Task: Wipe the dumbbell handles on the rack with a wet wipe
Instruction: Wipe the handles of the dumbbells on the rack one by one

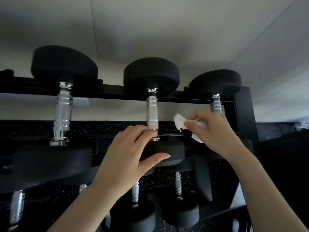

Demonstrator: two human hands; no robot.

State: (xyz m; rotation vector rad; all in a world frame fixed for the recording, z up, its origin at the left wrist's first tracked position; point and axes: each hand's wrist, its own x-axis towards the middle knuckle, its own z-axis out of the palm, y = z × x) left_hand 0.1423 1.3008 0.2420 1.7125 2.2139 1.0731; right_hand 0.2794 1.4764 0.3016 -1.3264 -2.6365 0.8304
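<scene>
Three black dumbbells lie across the top tier of a black rack (pixel 243 114). Their chrome handles are the left handle (pixel 63 113), the middle handle (pixel 152 111) and the right handle (pixel 216 104). My left hand (pixel 127 158) grips the near head (pixel 167 151) of the middle dumbbell, fingers over its top by the handle's base, thumb on its front. My right hand (pixel 215 131) pinches a crumpled white wet wipe (pixel 179 122) between the middle and right handles, touching neither handle. The right handle's lower part is hidden behind my right hand.
A lower tier holds more dumbbells with chrome handles (pixel 178 183) under my arms. A white wall (pixel 167 30) rises behind the rack. Black speckled rubber flooring (pixel 103 129) shows through the rack. The rack's upright post stands at the right.
</scene>
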